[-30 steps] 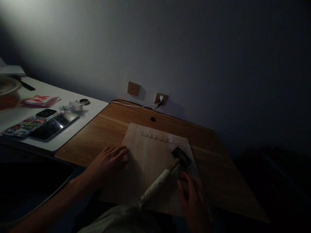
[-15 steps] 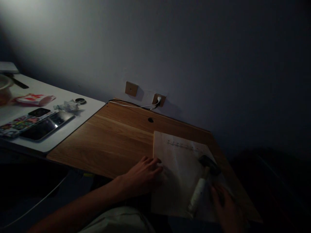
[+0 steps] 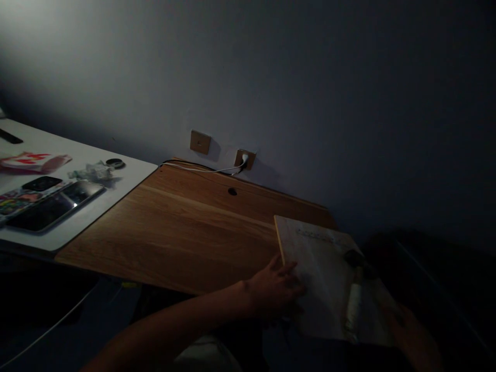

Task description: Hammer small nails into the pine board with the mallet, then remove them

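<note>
Filling the upper view, a grey wall (image 3: 248, 77) rises dimly behind a wooden table (image 3: 186, 222). Joined to its left is a white table (image 3: 116, 186), partly in view. At the right of the wooden table is a pale board (image 3: 321, 284), its near part jutting past the front edge; whether it rests on the wood or is raised, I cannot tell.

Both of the person's hands are at this board. The left hand (image 3: 275, 289) touches its left edge, fingers slightly bent and moderately spread; the thumb is hidden, so how firmly it grips cannot be told. The right hand (image 3: 413, 333) is at the near right side, too dark and blurred to show whether it is closed.

On the board lies a hammer (image 3: 353, 305), its dark head towards the far right and its pale handle pointing to the near side, between the hands.

On the white table are a phone (image 3: 46, 212), a red and white packet (image 3: 34, 161), some crumpled plastic (image 3: 91, 171), a small dark device (image 3: 42, 183) and a round lid (image 3: 115, 163). Two sockets sit on the wall, the right one (image 3: 250, 160) taking a white plug (image 3: 245, 156). Tiny blurred nails (image 3: 318, 236) line the board's far end.
</note>
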A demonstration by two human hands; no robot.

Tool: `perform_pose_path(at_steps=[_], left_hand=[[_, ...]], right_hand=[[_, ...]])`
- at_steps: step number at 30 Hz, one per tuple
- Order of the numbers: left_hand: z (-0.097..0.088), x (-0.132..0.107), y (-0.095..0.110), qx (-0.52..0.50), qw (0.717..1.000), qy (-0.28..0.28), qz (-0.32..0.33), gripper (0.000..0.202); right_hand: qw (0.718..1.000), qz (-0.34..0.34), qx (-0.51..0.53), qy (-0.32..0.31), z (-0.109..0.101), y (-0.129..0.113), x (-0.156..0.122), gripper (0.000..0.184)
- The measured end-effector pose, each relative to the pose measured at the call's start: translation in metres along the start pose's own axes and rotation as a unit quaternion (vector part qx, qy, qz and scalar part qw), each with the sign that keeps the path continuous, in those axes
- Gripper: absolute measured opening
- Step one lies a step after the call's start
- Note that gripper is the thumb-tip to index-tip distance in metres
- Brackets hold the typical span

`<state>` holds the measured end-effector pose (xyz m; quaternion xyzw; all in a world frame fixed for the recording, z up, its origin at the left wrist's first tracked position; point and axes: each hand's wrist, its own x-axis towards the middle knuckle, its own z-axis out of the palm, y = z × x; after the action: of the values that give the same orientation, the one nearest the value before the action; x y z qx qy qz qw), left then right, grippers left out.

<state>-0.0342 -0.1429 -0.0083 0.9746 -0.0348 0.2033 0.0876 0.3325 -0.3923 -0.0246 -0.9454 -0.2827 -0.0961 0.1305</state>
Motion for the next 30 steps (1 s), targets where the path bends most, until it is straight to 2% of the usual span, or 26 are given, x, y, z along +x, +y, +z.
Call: perform_pose_path(at_steps=[3,6,9,12,17,20,21,26,30], left_hand=[[0.001,-0.001,0.001,-0.012,1.000,-0.004,-0.011,0.047],[0.001,0.000,-0.003,-0.020,1.000,-0.001,-0.022,0.045],[-0.005,-0.005,-0.009,-0.022,0.999,0.007,-0.024,0.042],[-0.017,-0.022,-0.016,-0.016,0.999,0.017,-0.040,0.038],[-0.052,-0.083,-0.031,0.011,0.995,0.032,-0.090,0.030],[-0.076,-0.129,-0.036,0.037,0.993,0.030,-0.110,0.020],[-0.084,-0.145,-0.037,0.049,0.990,0.033,-0.130,0.020],[-0.114,-0.215,-0.039,0.088,0.972,0.066,-0.207,0.025],[-0.132,-0.256,-0.042,0.092,0.963,0.093,-0.237,0.027]], right_hand=[[0.997,0.067,0.025,-0.043,-0.003,0.002,0.002,0.071],[0.991,0.106,0.053,-0.053,-0.009,-0.001,0.002,0.080],[0.989,0.104,0.073,-0.069,-0.018,-0.004,-0.004,0.081],[0.990,0.092,0.074,-0.078,-0.026,-0.015,-0.019,0.074],[0.992,0.054,0.085,-0.080,-0.028,-0.058,-0.058,0.062],[0.990,-0.063,0.111,-0.052,-0.023,-0.096,-0.084,0.054],[0.991,-0.073,0.105,-0.044,-0.021,-0.110,-0.093,0.057],[0.986,-0.064,0.143,-0.048,-0.017,-0.172,-0.134,0.066],[0.982,-0.080,0.157,-0.069,-0.014,-0.199,-0.155,0.058]])
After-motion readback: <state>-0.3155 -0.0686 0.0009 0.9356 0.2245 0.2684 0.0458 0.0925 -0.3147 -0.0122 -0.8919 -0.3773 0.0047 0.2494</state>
